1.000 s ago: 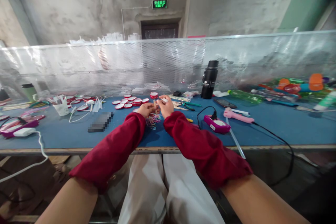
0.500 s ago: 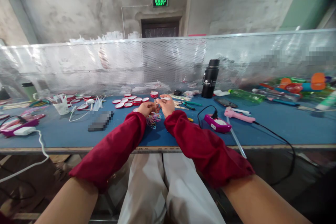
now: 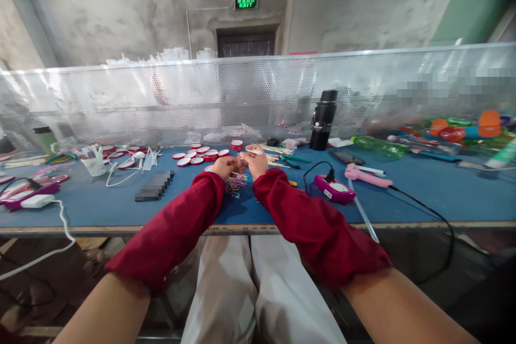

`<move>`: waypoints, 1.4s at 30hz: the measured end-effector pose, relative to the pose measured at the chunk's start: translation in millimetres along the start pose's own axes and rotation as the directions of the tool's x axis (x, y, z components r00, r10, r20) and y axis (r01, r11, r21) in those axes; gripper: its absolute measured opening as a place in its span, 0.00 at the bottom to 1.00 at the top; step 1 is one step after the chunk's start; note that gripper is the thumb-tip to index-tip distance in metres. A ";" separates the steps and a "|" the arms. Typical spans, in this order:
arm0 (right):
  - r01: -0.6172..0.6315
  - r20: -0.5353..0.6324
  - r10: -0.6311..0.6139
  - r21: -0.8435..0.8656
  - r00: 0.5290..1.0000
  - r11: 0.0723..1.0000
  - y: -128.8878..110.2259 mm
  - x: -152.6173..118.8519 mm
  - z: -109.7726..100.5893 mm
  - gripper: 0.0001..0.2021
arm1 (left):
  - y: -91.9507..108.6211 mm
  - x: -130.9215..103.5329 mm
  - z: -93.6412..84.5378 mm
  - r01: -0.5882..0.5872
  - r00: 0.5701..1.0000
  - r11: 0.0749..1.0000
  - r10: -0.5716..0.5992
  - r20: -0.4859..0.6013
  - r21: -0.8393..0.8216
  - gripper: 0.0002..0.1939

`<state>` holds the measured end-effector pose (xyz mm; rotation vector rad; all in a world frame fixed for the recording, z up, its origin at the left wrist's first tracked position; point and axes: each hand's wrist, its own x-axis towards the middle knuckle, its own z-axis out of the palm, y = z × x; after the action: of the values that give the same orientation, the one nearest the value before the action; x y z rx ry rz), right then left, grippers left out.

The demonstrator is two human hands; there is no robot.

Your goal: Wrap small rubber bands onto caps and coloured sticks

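My left hand [image 3: 224, 166] and my right hand [image 3: 255, 161] meet over the table, fingertips pinched close together. Whatever lies between the fingers is too small to name. Just beneath them is a heap of thin multicoloured strands [image 3: 236, 185]. Behind and to the left of my left hand lie several round red-rimmed white discs [image 3: 196, 160]. A small stack of the same red-rimmed discs [image 3: 236, 145] stands just beyond my fingertips. Thin wooden sticks [image 3: 276, 161] and green-handled pliers [image 3: 292, 163] rest to the right of my right hand.
A black flask [image 3: 323, 121] stands at the back right. Further right are a purple box with a cable [image 3: 334, 190], a pink glue gun [image 3: 368, 176] and a green bottle [image 3: 379, 146]. On the left are a dark phone [image 3: 154, 186] and a white cup of sticks [image 3: 94, 164]. A perforated metal screen [image 3: 258, 97] runs behind.
My right hand's fingers have shifted very slightly against the left ones. Everything else on the table stays where it was.
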<state>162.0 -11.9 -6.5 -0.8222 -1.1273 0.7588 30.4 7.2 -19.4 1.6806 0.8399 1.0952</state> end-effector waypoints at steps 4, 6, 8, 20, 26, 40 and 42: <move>-0.013 0.001 0.013 -0.044 1.000 0.999 -1.2 -0.3 0.4 0.16 | 0.9 -0.4 0.7 0.005 1.000 1.000 -0.005 0.003 0.000 0.17; -0.025 -0.003 0.025 -0.081 1.000 0.996 -1.9 0.3 0.0 0.16 | 1.9 -0.5 1.2 0.015 1.000 1.000 -0.015 0.002 -0.001 0.18; -0.025 -0.018 0.023 -0.121 1.000 0.992 -1.9 1.6 -0.9 0.16 | 3.3 -0.8 1.6 0.025 1.000 1.000 -0.026 -0.008 -0.003 0.18; 0.360 0.090 -0.370 -0.518 0.925 0.776 -5.9 12.6 -31.1 0.19 | 5.6 -1.5 2.3 0.039 0.997 0.997 -0.043 -0.061 -0.065 0.11; 0.455 0.337 -0.312 -0.738 0.888 0.498 -44.6 24.3 -81.8 0.19 | 6.0 0.7 3.3 0.036 0.996 0.997 -0.042 -0.081 -0.072 0.08; 0.481 0.464 0.173 -0.874 0.869 -0.070 -23.8 26.6 -116.8 0.20 | 1.8 1.2 3.5 0.019 0.997 0.998 -0.023 -0.074 -0.060 0.12; 0.467 0.448 0.182 -0.881 0.875 -0.080 -21.0 27.0 -116.0 0.20 | 2.1 0.9 3.3 0.016 0.998 0.998 -0.020 -0.065 -0.054 0.10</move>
<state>282.7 -19.3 -1.0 -1.8067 -2.2670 -0.4277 33.9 6.2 -17.7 1.5971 0.8582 1.1561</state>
